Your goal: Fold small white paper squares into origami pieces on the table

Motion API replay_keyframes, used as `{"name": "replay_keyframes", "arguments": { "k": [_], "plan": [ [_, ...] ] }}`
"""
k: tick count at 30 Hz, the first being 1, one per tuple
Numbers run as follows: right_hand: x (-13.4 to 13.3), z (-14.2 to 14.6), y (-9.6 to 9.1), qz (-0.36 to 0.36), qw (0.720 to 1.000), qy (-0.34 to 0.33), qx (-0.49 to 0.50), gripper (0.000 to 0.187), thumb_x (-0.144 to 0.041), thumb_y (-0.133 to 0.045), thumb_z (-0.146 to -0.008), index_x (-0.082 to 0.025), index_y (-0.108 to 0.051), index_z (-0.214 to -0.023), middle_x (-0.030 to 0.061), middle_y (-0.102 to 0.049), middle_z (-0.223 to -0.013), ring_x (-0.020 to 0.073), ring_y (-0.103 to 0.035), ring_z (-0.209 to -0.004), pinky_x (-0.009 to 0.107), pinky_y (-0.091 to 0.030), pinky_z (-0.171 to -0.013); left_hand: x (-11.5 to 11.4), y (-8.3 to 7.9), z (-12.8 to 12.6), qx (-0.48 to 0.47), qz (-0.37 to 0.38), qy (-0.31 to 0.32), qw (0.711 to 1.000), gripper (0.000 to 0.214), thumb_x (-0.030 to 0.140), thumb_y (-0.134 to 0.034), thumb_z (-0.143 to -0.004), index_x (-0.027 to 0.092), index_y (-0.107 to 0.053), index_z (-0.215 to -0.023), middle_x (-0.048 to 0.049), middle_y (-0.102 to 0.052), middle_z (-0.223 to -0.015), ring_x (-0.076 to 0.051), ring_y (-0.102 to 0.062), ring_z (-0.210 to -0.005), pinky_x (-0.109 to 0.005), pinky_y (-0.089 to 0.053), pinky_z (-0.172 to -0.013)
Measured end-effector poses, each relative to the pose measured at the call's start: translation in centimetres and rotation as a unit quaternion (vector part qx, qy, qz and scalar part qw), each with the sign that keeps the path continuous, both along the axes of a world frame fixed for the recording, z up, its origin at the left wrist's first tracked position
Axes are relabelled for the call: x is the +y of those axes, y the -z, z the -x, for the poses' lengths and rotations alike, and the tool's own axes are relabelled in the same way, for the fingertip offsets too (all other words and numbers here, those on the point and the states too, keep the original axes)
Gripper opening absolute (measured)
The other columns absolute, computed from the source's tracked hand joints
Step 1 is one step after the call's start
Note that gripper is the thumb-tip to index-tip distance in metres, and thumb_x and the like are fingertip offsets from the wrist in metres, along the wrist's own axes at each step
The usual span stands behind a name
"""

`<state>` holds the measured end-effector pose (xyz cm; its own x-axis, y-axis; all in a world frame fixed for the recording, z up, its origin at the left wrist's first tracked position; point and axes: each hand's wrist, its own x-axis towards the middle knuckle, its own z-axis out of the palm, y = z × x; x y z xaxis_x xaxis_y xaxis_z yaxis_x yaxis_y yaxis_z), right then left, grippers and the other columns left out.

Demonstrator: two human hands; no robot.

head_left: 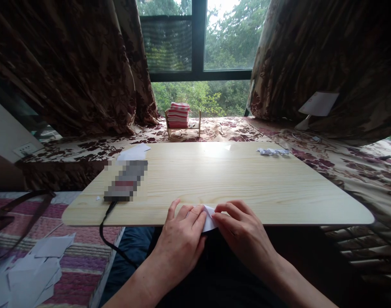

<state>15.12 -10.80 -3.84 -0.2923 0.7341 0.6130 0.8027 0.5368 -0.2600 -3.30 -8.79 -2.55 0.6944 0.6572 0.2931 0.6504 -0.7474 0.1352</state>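
Note:
A small folded piece of white paper point(210, 219) lies at the near edge of a light wooden table point(221, 179). My left hand point(181, 239) rests on its left part with the fingers curled down onto it. My right hand point(243, 229) pinches the paper's right side, thumb and fingers pressed together over the fold. Both hands meet at the table's front edge, and most of the paper is hidden beneath them.
A blurred-out dark device point(126, 182) with a black cable point(107, 233) sits at the table's left. White paper sheets point(133, 152) lie behind it, a crumpled paper point(272, 151) at the far right. Loose paper pieces point(38, 269) cover the striped mat on the left.

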Motion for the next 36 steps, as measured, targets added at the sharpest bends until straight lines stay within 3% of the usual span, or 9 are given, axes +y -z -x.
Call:
{"name": "replay_keyframes", "arguments": {
  "k": [13, 21, 27, 36],
  "plan": [
    [-0.1, 0.6, 0.2, -0.016, 1.000, -0.019, -0.009, 0.020, -0.010, -0.048, -0.089, -0.015, -0.067, -0.084, 0.0070, -0.068, -0.091, 0.0203, -0.053, -0.086, 0.034, -0.047, -0.076, 0.0, -0.1, 0.1, 0.001, -0.001, 0.000, 1.000, 0.037, 0.021, -0.047, -0.085, 0.015, -0.054, -0.121, -0.0082, -0.058, -0.127, -0.026, -0.047, -0.113, -0.055, -0.016, -0.110],
    [-0.3, 0.8, 0.4, -0.005, 1.000, -0.021, 0.016, 0.018, -0.011, -0.050, -0.089, -0.017, -0.068, -0.086, 0.0068, -0.068, -0.090, 0.0196, -0.053, -0.084, 0.033, -0.048, -0.074, 0.3, 0.2, 0.3, -0.056, -0.004, 0.003, 0.998, 0.037, 0.014, -0.049, -0.082, 0.012, -0.057, -0.117, -0.0115, -0.060, -0.122, -0.025, -0.051, -0.111, -0.050, -0.029, -0.108],
    [0.7, 0.4, 0.0, 0.011, 1.000, -0.015, 0.002, 0.021, -0.015, -0.050, -0.090, -0.018, -0.068, -0.080, 0.0061, -0.068, -0.089, 0.0193, -0.054, -0.086, 0.033, -0.047, -0.076, 0.9, 0.1, -0.4, -0.043, -0.010, -0.017, 0.999, 0.033, 0.025, -0.052, -0.085, 0.010, -0.060, -0.114, -0.0131, -0.062, -0.120, -0.026, -0.053, -0.112, -0.050, -0.032, -0.107],
    [1.2, 0.1, 0.7, 0.007, 1.000, 0.002, 0.019, 0.022, -0.015, -0.049, -0.090, -0.022, -0.070, -0.088, 0.0062, -0.068, -0.092, 0.0204, -0.054, -0.086, 0.035, -0.049, -0.075, 1.4, -0.2, -1.0, -0.027, -0.003, -0.024, 0.999, 0.033, 0.027, -0.051, -0.087, 0.011, -0.060, -0.115, -0.0114, -0.062, -0.121, -0.025, -0.052, -0.113, -0.048, -0.028, -0.110]
  ]
}}
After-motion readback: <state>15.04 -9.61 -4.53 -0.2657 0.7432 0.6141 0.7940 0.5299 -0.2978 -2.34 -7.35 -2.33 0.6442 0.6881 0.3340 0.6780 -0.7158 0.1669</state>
